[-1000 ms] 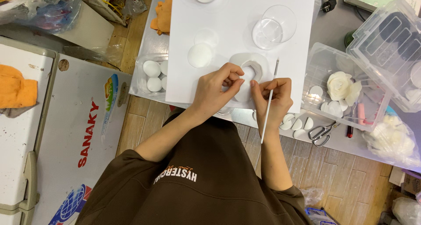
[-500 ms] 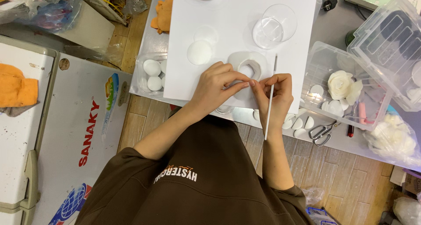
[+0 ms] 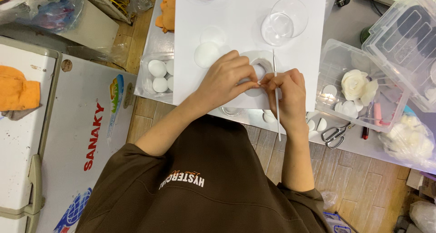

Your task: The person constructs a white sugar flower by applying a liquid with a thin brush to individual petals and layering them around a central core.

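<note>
White work board (image 3: 245, 28) on cluttered bench. Left hand (image 3: 227, 80) and right hand (image 3: 286, 94) pinch small white clay piece (image 3: 259, 71) together; right also grips thin white stick (image 3: 275, 92). Flat white clay disc (image 3: 206, 54) waits beside; finished white clay rose (image 3: 354, 84) in clear plastic box (image 3: 334, 55). Seemingly mid-work.

Two hands, the left hand (image 3: 227, 80) and the right hand (image 3: 286, 94), meet at frame centre; one thin white stick (image 3: 276, 94), two white discs (image 3: 207, 54) upper centre, one clear glass dish (image 3: 284, 20), one pair of scissors (image 3: 334, 135) lower right, one white clay flower (image 3: 354, 84) in the right box, two orange cloths (image 3: 16, 91)
</note>
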